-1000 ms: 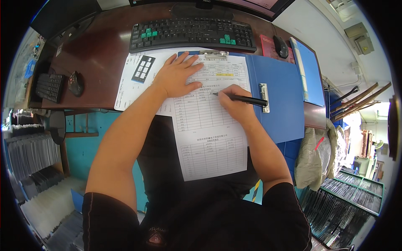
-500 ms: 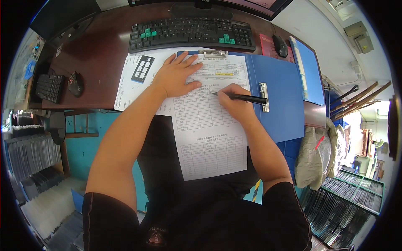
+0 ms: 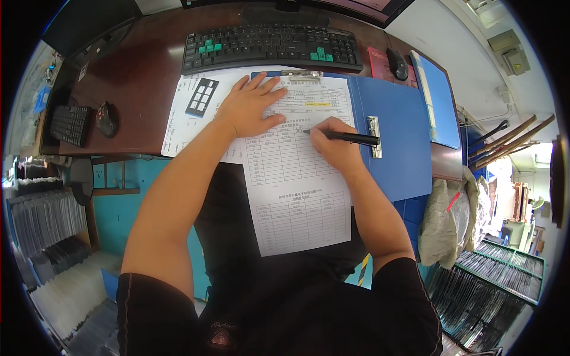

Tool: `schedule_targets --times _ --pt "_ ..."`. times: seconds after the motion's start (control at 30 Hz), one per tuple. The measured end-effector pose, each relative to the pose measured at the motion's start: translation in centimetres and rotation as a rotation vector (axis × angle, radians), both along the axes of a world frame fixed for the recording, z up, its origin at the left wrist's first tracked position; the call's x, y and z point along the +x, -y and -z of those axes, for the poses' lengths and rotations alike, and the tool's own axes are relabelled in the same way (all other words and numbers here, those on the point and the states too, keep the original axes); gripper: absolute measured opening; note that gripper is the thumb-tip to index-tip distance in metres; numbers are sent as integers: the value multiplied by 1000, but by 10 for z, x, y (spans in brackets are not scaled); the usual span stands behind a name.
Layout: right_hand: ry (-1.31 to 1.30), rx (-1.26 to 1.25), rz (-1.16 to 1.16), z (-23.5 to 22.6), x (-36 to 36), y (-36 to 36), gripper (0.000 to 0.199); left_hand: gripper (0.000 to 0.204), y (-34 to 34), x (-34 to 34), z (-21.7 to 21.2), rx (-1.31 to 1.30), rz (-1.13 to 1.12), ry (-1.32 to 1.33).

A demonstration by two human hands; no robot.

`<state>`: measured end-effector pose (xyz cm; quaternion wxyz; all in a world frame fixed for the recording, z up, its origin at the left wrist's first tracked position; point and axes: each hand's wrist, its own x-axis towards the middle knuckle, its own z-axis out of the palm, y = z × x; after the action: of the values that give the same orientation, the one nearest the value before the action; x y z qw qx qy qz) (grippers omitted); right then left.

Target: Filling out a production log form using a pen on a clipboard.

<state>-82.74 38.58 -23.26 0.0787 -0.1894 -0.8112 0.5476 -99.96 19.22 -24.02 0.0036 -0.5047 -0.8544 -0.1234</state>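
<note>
A black pen [image 3: 350,137] is gripped in my right hand [image 3: 336,145], its tip on a row in the upper table of a printed form [image 3: 297,207]. Handwriting shows in a few of the form's cells. My left hand [image 3: 252,108] lies flat with fingers spread across the form's upper left and the sheet above it. That other sheet [image 3: 320,95], with a yellow-marked cell, sits under the metal clip of an opened blue folder [image 3: 395,142]. The form's lower part hangs past the desk edge over my lap.
A black keyboard [image 3: 273,50] with some green keys lies beyond the folder. Left of it are white papers with a black card [image 3: 202,98], a mouse [image 3: 107,118] and a small keypad [image 3: 70,126]. Another mouse [image 3: 397,64] and a blue binder [image 3: 436,101] are at the right.
My right hand and the pen have shifted very slightly to the right along the row. My left hand stays in place.
</note>
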Motion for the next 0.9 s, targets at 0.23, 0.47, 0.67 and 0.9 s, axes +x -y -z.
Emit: schedule_targets --times 0.23,0.47,0.67,0.9 --pt "-10 -9 14 -2 -1 0 13 62 0 1 0 -35 -15 -9" --pt "-25 -83 11 0 -2 0 12 62 0 -1 2 4 4 -19" --pt "8 -91 22 1 -2 0 12 62 0 0 2 12 3 -12" --pt "-22 -12 5 2 -1 -1 12 62 0 0 0 3 -3 -10"
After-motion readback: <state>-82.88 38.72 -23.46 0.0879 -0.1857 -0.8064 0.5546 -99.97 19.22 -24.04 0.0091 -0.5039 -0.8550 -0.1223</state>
